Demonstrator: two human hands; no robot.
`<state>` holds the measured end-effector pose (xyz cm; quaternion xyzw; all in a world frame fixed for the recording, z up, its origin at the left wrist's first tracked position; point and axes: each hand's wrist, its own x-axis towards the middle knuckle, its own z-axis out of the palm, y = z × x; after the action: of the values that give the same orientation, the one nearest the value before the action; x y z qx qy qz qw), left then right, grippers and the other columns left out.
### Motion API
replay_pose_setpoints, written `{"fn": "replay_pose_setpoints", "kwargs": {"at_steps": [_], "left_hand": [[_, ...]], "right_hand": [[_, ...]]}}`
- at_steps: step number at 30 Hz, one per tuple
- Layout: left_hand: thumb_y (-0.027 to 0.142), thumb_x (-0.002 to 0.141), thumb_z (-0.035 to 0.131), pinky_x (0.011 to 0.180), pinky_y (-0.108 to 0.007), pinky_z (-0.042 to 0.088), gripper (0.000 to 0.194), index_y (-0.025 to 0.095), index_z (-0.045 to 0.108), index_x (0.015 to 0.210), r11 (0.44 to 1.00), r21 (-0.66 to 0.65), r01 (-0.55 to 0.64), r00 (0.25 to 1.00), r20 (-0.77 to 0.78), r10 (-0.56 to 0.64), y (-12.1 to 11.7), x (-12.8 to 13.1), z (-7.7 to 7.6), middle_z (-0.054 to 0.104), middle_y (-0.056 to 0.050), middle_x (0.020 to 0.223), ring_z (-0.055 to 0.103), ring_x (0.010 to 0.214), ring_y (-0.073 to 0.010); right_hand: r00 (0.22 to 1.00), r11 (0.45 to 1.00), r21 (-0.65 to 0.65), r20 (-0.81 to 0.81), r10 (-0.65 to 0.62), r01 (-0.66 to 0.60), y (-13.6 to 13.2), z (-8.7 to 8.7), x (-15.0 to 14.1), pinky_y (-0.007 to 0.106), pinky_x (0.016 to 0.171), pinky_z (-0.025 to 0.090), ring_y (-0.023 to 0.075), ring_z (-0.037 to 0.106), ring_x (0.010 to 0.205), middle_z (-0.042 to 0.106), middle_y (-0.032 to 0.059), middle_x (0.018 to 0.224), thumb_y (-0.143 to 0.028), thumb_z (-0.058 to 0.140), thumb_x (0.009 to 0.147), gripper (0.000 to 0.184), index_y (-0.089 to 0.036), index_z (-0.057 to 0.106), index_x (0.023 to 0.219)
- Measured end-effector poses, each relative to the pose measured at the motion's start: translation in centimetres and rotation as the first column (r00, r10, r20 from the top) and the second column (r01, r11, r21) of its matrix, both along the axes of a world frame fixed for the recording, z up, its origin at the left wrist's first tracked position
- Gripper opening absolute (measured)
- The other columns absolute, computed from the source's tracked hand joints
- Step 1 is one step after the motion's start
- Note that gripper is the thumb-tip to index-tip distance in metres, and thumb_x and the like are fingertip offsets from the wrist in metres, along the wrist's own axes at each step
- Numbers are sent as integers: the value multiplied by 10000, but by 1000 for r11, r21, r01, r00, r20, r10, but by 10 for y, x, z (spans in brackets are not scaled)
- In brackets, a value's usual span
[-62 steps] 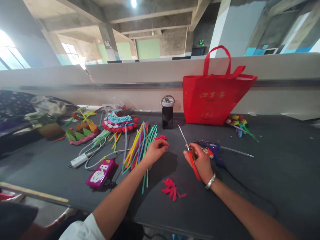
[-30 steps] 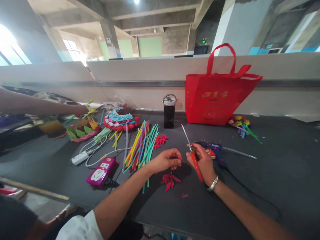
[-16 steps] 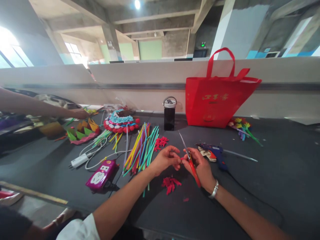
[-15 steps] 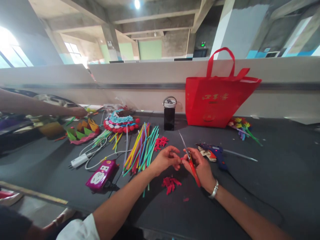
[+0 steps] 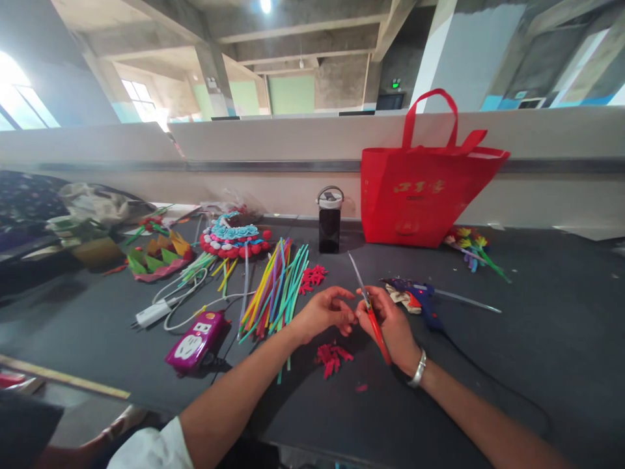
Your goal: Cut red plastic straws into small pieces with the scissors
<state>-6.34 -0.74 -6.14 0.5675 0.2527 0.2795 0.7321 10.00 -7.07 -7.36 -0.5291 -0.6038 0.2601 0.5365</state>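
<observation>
Scissors with orange-red handles (image 5: 378, 333) rest in my right hand (image 5: 393, 329), their blades pointing up and away from me. The thumb and forefinger of that hand also press together in front of the handles. My left hand (image 5: 325, 314) is closed in a pinch, its fingertips almost meeting the right ones. Whatever lies between the fingertips is too small and hidden to make out. Below the hands is a pile of short red pieces (image 5: 333, 359), with one small red scrap (image 5: 361, 388) beside it. Red star-like pieces (image 5: 312, 278) lie just beyond my left hand.
Colourful pipe cleaners (image 5: 276, 286) lie left of my hands, near a purple power strip (image 5: 195, 342). A blue glue gun (image 5: 424, 303) with its cord is to the right. Behind stand a dark bottle (image 5: 329, 228) and a red bag (image 5: 415, 202).
The small red piece seen between my fingertips is no longer visible. Another person's arm at the far left has left the view. My hands have barely moved.
</observation>
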Motion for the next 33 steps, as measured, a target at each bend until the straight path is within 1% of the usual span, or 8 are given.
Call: {"fn": "replay_pose_setpoints", "kwargs": {"at_steps": [5, 8, 11, 13, 16, 21, 26, 33], "left_hand": [[324, 630, 806, 538, -255, 480, 509, 156, 553, 1038, 992, 25, 122, 990, -73, -120, 2, -5, 3, 680, -25, 704, 607, 512, -125], [382, 712, 743, 604, -240, 463, 412, 142, 620, 1024, 950, 112, 290, 949, -164, -270, -3, -8, 9, 683, -33, 698, 614, 592, -118], [417, 766, 688, 669, -246, 457, 356, 136, 664, 984, 912, 194, 362, 921, -226, -317, -8, -9, 15, 691, -44, 721, 618, 670, -129], [413, 770, 681, 664, -247, 452, 321, 135, 671, 930, 922, 224, 317, 936, -232, -265, -8, -9, 15, 679, -35, 701, 608, 660, -131], [379, 784, 665, 616, -227, 419, 243, 139, 659, 824, 943, 309, 125, 972, -228, -54, -3, -6, 12, 627, -5, 631, 559, 601, -109], [326, 769, 670, 632, -220, 392, 180, 146, 658, 775, 906, 395, -153, 964, -140, 224, 4, -3, 7, 614, 2, 695, 531, 645, -102], [309, 750, 680, 646, -233, 395, 170, 142, 688, 776, 897, 426, -117, 963, -174, 208, 1, -2, 7, 642, -20, 730, 539, 676, -118], [254, 720, 682, 632, -231, 393, 127, 136, 676, 768, 947, 319, -36, 981, -168, 94, -4, -1, 5, 635, -6, 699, 529, 635, -104]], "right_hand": [[986, 992, 42, -118, -116, 122, 6, 5, 11, 291, 630, 536, 153, 635, 663, 661, 10, 799, -348, 638, 778, 359, -217, 526, 1093], [979, 993, 15, -170, -110, 114, 10, 5, 17, 259, 569, 518, 121, 593, 588, 643, -10, 791, -378, 671, 757, 411, -225, 520, 1107], [973, 997, -31, -218, -76, 71, 10, 1, 17, 226, 510, 483, 97, 552, 537, 630, -18, 785, -384, 678, 757, 427, -231, 513, 1120], [969, 998, -44, -241, -54, 44, 10, -1, 15, 211, 497, 466, 94, 546, 544, 627, -15, 790, -380, 684, 753, 434, -231, 512, 1123], [967, 999, -31, -251, -37, 30, 9, 0, 11, 204, 488, 453, 96, 547, 559, 625, -12, 796, -371, 690, 741, 431, -230, 517, 1110], [977, 1000, 17, -214, -7, 11, 5, 5, 6, 231, 553, 497, 116, 591, 604, 631, -21, 758, -333, 654, 761, 364, -232, 523, 1085], [996, 996, 65, -79, -50, 56, 2, 4, 2, 283, 627, 537, 143, 636, 659, 665, 6, 799, -288, 631, 779, 316, -227, 538, 1074], [997, 993, 99, -9, -70, 71, -3, 0, -3, 297, 700, 549, 157, 669, 754, 693, 41, 916, -242, 607, 797, 325, -220, 531, 1112]]}}
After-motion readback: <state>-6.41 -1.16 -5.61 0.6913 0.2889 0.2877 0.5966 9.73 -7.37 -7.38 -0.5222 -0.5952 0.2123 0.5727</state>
